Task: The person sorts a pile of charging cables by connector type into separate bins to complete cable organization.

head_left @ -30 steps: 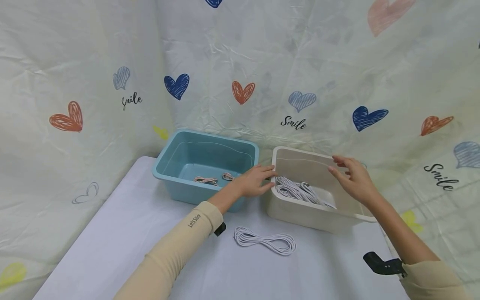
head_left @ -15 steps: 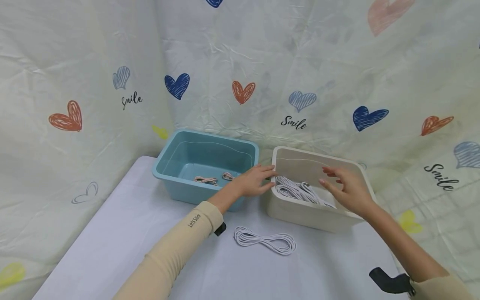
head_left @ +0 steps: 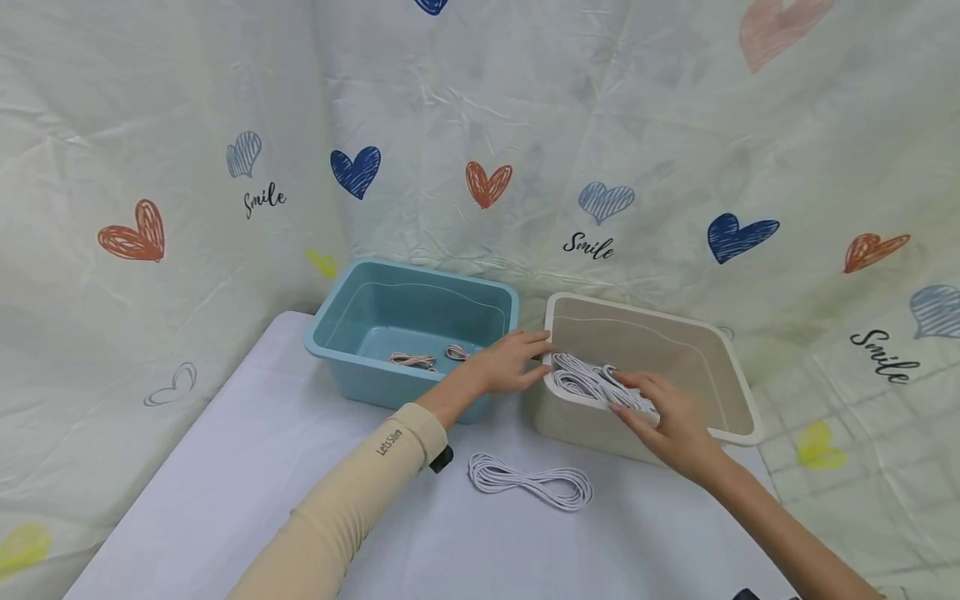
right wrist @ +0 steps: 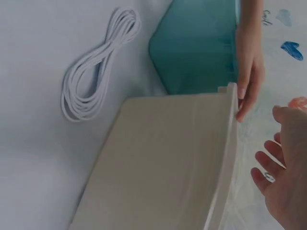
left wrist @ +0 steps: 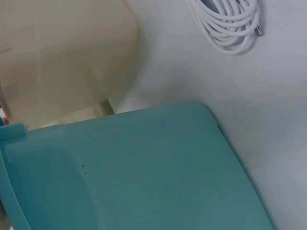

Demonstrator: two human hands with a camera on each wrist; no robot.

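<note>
My left hand (head_left: 516,360) lies flat with straight fingers on the gap between the teal bin (head_left: 330,333) and the cream bin (head_left: 723,379), fingertips touching the cream bin's left rim. In the right wrist view the left hand (right wrist: 248,72) meets that rim's corner. My right hand (head_left: 656,410) reaches over the cream bin's front wall, fingers stretched onto the bundle of white cables (head_left: 588,377) inside. The right hand (right wrist: 288,182) shows spread, relaxed fingers that grip nothing.
A coiled white cable (head_left: 528,482) lies on the white table in front of the bins, also seen as the coil (left wrist: 230,24) and coil (right wrist: 96,81). Two small pinkish cable coils (head_left: 411,360) sit in the teal bin. A heart-print cloth hangs behind.
My right hand moved from above the cream bin's far rim down and toward me onto the white cables inside. The left hand stayed put.
</note>
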